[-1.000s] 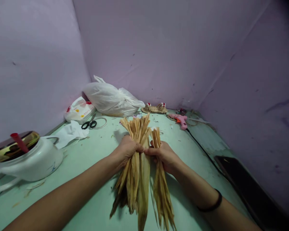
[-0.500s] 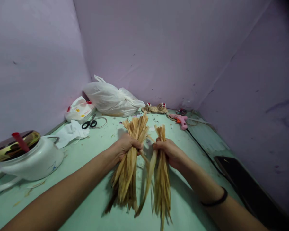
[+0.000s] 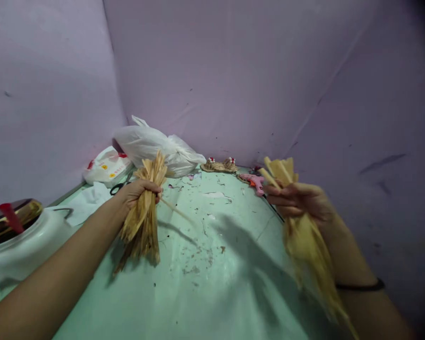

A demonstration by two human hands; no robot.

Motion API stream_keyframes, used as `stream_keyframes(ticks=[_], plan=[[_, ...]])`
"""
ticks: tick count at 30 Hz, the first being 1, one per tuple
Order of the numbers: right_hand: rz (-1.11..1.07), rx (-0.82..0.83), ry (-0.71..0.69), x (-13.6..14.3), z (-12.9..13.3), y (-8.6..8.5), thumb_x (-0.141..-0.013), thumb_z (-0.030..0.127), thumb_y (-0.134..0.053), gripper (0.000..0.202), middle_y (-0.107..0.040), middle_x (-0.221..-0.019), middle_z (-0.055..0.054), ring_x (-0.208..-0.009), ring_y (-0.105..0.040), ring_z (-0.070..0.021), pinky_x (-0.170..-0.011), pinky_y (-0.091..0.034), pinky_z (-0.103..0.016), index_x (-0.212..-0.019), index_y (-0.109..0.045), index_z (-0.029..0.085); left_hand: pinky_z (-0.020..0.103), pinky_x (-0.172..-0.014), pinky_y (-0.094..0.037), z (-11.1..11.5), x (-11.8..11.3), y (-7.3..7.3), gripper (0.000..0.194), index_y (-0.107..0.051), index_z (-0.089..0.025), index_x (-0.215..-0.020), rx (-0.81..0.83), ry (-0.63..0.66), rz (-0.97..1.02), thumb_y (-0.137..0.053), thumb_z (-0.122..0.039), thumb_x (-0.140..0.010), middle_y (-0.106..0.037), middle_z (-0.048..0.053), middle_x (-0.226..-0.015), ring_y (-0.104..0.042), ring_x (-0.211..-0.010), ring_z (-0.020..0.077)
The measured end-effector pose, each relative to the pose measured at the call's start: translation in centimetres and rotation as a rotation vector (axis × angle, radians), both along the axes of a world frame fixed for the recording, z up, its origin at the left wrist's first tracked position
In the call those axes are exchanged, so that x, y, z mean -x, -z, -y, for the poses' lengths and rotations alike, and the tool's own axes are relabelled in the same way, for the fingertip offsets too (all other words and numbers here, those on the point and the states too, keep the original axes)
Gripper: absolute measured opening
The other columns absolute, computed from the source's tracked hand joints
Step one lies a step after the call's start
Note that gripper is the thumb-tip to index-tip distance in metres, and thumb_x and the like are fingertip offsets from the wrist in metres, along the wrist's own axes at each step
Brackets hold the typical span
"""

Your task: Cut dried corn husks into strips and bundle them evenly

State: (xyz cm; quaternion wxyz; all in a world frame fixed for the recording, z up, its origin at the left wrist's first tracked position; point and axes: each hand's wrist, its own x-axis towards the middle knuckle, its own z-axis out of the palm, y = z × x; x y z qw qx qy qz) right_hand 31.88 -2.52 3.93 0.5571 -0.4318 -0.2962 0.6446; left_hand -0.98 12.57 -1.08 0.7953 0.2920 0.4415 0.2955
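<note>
The left hand (image 3: 141, 193) clamps a fanned bundle of dry, papery tan husk strips (image 3: 145, 222) above the pale green tabletop (image 3: 198, 302); the right hand (image 3: 301, 203) grips a blurred yellowish husk bundle (image 3: 310, 250) (the red-and-white tissue pack's (image 3: 108, 167) printing is too small to read).

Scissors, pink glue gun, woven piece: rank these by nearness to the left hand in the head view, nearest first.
From the left hand, which holds a bundle of dried leaves:
1. Scissors: just to its left, partly hidden by the wrist.
2. Woven piece: to its right, against the back wall.
3. Pink glue gun: farther right, near the right hand.
</note>
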Motion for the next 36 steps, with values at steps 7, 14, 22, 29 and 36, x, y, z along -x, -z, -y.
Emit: stream_keyframes(ticks=[7,14,22,29,36], plan=[[0.013,-0.077,0.07,3.4,-0.4,1.3,-0.055,0.012,-0.063,0.024,-0.038,-0.054,0.006,-0.041,-0.021,-0.0025,-0.029,-0.014,-0.012,-0.078,-0.058,0.017,0.029,-0.039,-0.053,1.8,-1.6,-0.2,0.01,-0.061,-0.009,-0.059,0.013,0.12,-0.093,-0.055,-0.002,-0.061,-0.062,0.01,-0.044,-0.059,-0.036,0.0196],[0.03,0.119,-0.172,11.1,-1.5,9.0,-0.053,0.033,-0.079,0.035,-0.058,-0.064,-0.002,-0.056,-0.053,-0.0094,-0.054,-0.047,-0.022,-0.073,-0.06,0.011,0.028,-0.046,-0.053,7.6,-7.3,1.3,0.014,-0.064,-0.005,-0.063,-0.062,0.149,0.022,-0.054,0.001,-0.055,-0.065,0.011,-0.049,-0.061,-0.043,0.0186],[0.119,0.167,-0.137,10.4,-1.4,8.4,-0.048,0.004,-0.059,0.024,-0.06,-0.059,-0.001,-0.049,-0.053,-0.0106,-0.051,-0.044,-0.023,-0.072,-0.061,0.01,0.021,-0.044,-0.051,7.4,-7.4,2.3,0.009,-0.064,-0.001,-0.058,-0.094,0.089,-0.014,-0.057,0.002,-0.055,-0.065,0.012,-0.052,-0.06,-0.043,0.0147],[-0.104,0.274,0.129,9.4,-2.4,8.5,-0.053,0.003,-0.05,0.025,-0.045,-0.047,0.006,-0.04,-0.04,-0.0054,-0.042,-0.042,-0.018,-0.074,-0.057,0.014,0.019,-0.053,-0.053,6.7,-6.5,3.0,0.019,-0.068,0.001,-0.075,0.1,0.271,0.121,-0.056,-0.002,-0.061,-0.069,0.014,-0.065,-0.065,-0.052,0.0147],[0.028,0.111,0.056,10.7,-1.9,8.5,-0.053,0.018,-0.073,0.024,-0.045,-0.044,0.005,-0.038,-0.036,-0.0042,-0.033,-0.015,-0.016,-0.067,-0.054,0.014,0.022,-0.052,-0.051,8.0,-7.7,4.2,0.021,-0.069,-0.006,-0.081,-0.066,0.217,0.154,-0.063,-0.003,-0.061,-0.069,0.009,-0.063,-0.063,-0.05,0.0142]])
